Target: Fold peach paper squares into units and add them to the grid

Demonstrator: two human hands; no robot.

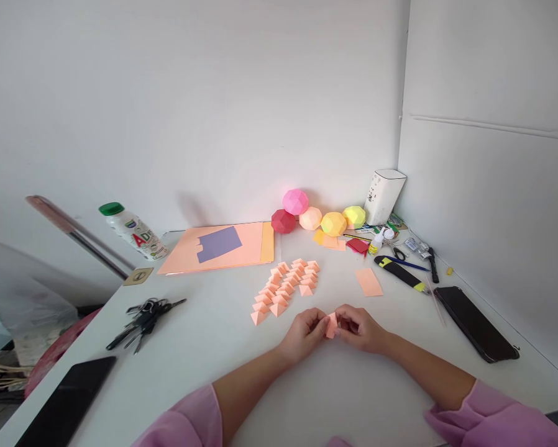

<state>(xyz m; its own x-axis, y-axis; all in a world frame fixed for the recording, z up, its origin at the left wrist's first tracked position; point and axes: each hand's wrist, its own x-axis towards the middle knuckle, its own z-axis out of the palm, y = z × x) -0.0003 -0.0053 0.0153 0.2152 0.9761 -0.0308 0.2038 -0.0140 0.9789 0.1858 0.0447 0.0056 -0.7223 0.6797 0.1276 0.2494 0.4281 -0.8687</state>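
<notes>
Peach is colouring the small folded paper (331, 325) that you are holding up between your two hands, above the near middle of the pale surface (353, 385). Your left hand (303, 335) is pinching its left side, the fingers closing on it with the thumb in front. Your right hand (363, 329) is curling in from the other side, its fingers bending close around the paper's right edge; you cannot tell from here whether they are gripping it or only touching.

Just beyond your left hand, folded peach pieces (286, 287) are standing in slanting rows. A flat peach rectangle (369, 282) is lying beyond your right hand, near a black and yellow-green cutter (401, 274). Farther back, five faceted paper balls are clustering by the wall (242, 112): a pink one (296, 202) is resting on top, above the red (283, 221) and light peach (311, 218) ones, with the orange-yellow (333, 224) and lime (354, 217) ones sitting to the right.

To your left, a purple sheet (220, 243) is lying on larger peach sheets (181, 251), beside a white bottle with a green cap (134, 231). Keys (145, 321) are lying nearer you, and a black phone (476, 323) is resting at the far right.
</notes>
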